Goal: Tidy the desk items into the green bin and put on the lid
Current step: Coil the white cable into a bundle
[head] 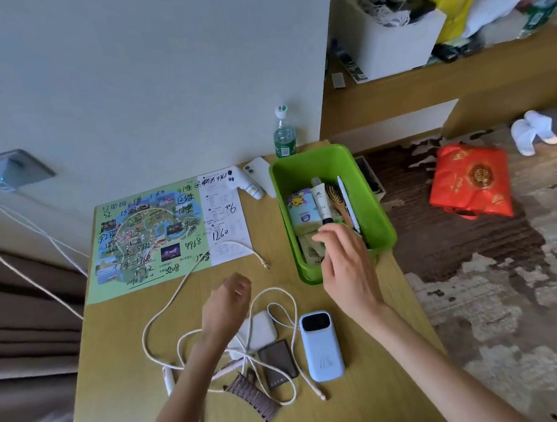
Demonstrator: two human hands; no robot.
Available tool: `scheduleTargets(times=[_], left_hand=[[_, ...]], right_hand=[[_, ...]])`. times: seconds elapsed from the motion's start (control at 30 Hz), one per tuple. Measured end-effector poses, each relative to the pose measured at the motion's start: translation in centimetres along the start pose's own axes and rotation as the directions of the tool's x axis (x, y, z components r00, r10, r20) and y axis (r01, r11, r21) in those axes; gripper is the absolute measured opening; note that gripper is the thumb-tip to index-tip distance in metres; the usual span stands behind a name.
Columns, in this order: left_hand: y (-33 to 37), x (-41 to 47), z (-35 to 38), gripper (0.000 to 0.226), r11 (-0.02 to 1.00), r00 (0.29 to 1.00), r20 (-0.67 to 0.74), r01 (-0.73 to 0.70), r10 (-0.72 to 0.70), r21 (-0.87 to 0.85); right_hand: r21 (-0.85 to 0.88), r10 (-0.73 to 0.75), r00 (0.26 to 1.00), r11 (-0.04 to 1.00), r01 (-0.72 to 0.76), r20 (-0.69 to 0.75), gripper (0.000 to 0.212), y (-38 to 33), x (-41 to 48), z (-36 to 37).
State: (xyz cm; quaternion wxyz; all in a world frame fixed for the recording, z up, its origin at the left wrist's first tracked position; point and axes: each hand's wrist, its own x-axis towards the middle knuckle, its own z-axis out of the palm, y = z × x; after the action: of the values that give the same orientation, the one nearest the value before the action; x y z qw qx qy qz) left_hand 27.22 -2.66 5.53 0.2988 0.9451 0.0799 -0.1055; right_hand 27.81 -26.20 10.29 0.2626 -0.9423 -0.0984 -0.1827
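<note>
The green bin (373,211) is bright plastic, rectangular with rounded corners, and sits open on the desk (348,408) at its far right edge. Inside lie a tissue pack (300,209) with a yellow cartoon, a white tube (320,201) with a black cap, a wooden brush (334,192) and a white pen (346,200). The right grip (349,265) hovers over the bin's near corner, fingers relaxed and spread. The left grip (225,303) hangs loosely curled, holding nothing visible, above a tangled white cable (270,289), beside a blue power bank (321,348) and a brown hair claw (252,398).
</note>
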Motion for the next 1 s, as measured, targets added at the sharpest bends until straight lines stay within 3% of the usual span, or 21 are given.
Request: scheduleTargets(times=[0.1, 0.17, 0.3, 0.4, 0.57, 0.63, 0.73, 0.9, 1.0], left_hand=[[-3.7, -2.9, 1.4, 0.007, 0.998, 0.997, 0.078, -0.018, 0.013, 0.060], [-5.4, -4.4, 2.1, 0.008, 0.997, 0.993, 0.113, -0.032, 0.024, 0.070], [-7.0, -6.2, 2.9, 0.010, 0.991, 0.989, 0.110, -0.110, 0.102, 0.075], [-7.2, -6.4, 3.1, 0.008, 0.984, 0.991, 0.076, -0.123, 0.114, 0.130], [-6.6, -5.5, 4.0, 0.034, 0.970, 0.996, 0.033, -0.094, 0.089, 0.224], [-6.4, -4.8, 4.3, 0.027, 0.969, 0.994, 0.055, -0.104, 0.095, 0.222], [-6.2, -3.8, 4.1, 0.017, 0.976, 0.991, 0.094, -0.115, 0.098, 0.187], [-6.6, -2.1, 2.0, 0.019, 0.980, 0.997, -0.071, 0.052, -0.039, 0.190], [-7.0, -1.4, 0.9, 0.016, 0.967, 0.993, -0.078, 0.100, -0.084, 0.233]], right_hand=[[0.043, -0.103, 0.987, 0.994, 0.099, 0.119, 0.031, -2.6, -3.5, 1.9], [0.046, -0.106, 0.956, 0.994, 0.097, 0.274, 0.030, -3.2, -6.0, 3.3], [-0.162, 0.101, 0.880, 0.986, -0.027, 0.464, 0.027, -2.6, -10.3, 5.3], [-0.297, 0.348, 0.808, 0.928, -0.226, 0.475, 0.051, -2.0, -12.3, 6.1], [-0.295, 0.597, 0.683, 0.802, -0.519, 0.422, 0.082, -1.3, -13.5, 7.5], [-0.290, 0.672, 0.626, 0.738, -0.609, 0.396, 0.080, -1.5, -13.5, 7.8], [-0.315, 0.694, 0.592, 0.716, -0.622, 0.409, 0.077, -1.5, -13.4, 8.2], [-0.300, 0.754, 0.476, 0.632, -0.715, 0.452, 0.081, -1.2, -12.6, 8.4], [-0.237, 0.779, 0.451, 0.583, -0.777, 0.436, 0.074, -0.9, -12.5, 8.2]])
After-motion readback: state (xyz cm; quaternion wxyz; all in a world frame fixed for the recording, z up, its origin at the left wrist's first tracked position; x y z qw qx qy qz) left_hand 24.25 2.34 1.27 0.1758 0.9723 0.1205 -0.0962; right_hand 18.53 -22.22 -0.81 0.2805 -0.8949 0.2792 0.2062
